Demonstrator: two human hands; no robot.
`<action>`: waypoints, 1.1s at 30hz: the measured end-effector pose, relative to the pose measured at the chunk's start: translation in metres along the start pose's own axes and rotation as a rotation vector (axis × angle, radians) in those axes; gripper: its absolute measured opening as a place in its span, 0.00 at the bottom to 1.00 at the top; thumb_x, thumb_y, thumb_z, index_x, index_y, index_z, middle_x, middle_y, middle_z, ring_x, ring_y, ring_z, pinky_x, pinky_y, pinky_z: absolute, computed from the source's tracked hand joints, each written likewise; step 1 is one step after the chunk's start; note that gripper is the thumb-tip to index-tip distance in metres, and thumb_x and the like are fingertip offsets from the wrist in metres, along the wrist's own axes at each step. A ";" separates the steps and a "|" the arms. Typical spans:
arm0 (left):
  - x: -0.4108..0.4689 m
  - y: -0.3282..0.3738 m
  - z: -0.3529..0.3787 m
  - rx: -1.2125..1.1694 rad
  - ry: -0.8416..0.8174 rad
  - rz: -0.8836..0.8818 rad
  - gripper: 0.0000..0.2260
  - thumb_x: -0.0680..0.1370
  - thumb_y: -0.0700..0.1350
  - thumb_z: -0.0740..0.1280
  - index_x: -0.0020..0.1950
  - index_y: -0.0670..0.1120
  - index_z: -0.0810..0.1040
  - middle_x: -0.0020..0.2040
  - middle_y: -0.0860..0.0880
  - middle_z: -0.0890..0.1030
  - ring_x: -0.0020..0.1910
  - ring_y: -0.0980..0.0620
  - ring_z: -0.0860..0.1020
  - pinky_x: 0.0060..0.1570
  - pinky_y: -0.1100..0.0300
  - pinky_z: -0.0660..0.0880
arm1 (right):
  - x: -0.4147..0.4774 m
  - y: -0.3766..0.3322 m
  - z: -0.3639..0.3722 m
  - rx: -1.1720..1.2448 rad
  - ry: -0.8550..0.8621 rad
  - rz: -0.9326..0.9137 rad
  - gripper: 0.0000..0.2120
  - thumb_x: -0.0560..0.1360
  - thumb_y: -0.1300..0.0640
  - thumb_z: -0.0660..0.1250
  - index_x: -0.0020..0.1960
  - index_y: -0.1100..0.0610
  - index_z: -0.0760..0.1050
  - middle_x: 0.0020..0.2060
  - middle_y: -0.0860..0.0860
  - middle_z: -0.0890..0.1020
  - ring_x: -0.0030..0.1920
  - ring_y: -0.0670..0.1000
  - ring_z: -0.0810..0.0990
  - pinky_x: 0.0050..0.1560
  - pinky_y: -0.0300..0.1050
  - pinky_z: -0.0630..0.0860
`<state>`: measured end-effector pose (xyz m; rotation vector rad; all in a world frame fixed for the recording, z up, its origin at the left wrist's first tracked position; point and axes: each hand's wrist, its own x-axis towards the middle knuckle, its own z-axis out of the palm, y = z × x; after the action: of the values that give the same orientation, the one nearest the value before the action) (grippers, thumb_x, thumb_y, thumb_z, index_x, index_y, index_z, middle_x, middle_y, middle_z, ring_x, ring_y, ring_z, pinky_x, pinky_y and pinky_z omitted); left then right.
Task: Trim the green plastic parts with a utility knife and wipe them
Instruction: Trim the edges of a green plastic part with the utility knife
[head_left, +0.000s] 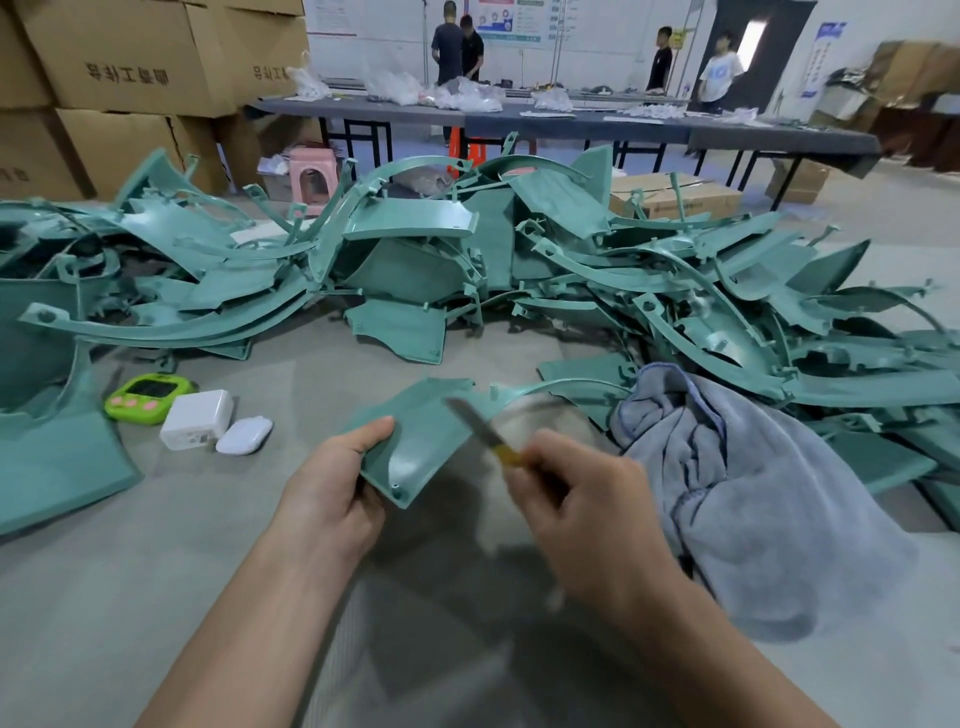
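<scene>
Dozens of moulded green plastic parts (467, 249) lie heaped across the far half of the grey floor (156, 597): long curved strips, flat fan-shaped panels, small tabs and screw bosses, all matte. The heap runs from the left edge of the view to the right. Bare floor lies open between it and the person.

A grey-blue terry towel (737, 493) lies crumpled at the right. Its far end rests against parts of the heap, and its near folds lie just beside the right hand (582, 504).

One green panel (415, 441), flat with a curved lower edge and a small hole near its bottom corner, is held above the floor at centre. The left hand (332, 499) grips its left edge, thumb on top and fingers curled beneath.

The right hand is closed round the yellow handle of the utility knife (483, 431). The blade is out and points up and left over the panel's right side. It is blurred, so contact cannot be confirmed.

On the floor to the left, close together: a lime-green timer (145, 397), a white charger block (197, 426) and a rounded white case (244, 435).
</scene>
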<state>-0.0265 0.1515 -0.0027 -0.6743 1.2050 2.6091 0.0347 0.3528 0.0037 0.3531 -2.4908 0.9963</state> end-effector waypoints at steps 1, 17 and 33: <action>0.001 0.000 0.000 -0.001 -0.003 -0.001 0.07 0.81 0.37 0.65 0.56 0.36 0.80 0.45 0.40 0.87 0.36 0.46 0.87 0.31 0.53 0.83 | -0.003 -0.002 0.003 -0.009 -0.049 -0.037 0.09 0.78 0.49 0.67 0.40 0.48 0.72 0.26 0.43 0.73 0.28 0.45 0.73 0.29 0.33 0.66; -0.005 0.012 -0.008 -0.064 -0.075 0.040 0.09 0.81 0.39 0.65 0.59 0.38 0.79 0.50 0.41 0.87 0.42 0.45 0.87 0.31 0.53 0.82 | 0.032 0.046 -0.022 -0.063 0.337 0.476 0.20 0.81 0.54 0.68 0.32 0.57 0.68 0.23 0.48 0.73 0.26 0.48 0.68 0.29 0.43 0.63; -0.011 0.014 -0.007 0.019 -0.051 0.207 0.08 0.81 0.38 0.65 0.58 0.46 0.81 0.47 0.46 0.88 0.38 0.49 0.87 0.28 0.54 0.82 | 0.015 0.028 -0.008 0.110 0.179 0.200 0.14 0.81 0.48 0.66 0.38 0.49 0.74 0.30 0.44 0.78 0.28 0.45 0.74 0.26 0.32 0.65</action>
<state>-0.0201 0.1371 0.0082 -0.4998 1.3482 2.7574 0.0133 0.3773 -0.0007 0.0449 -2.3485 1.1917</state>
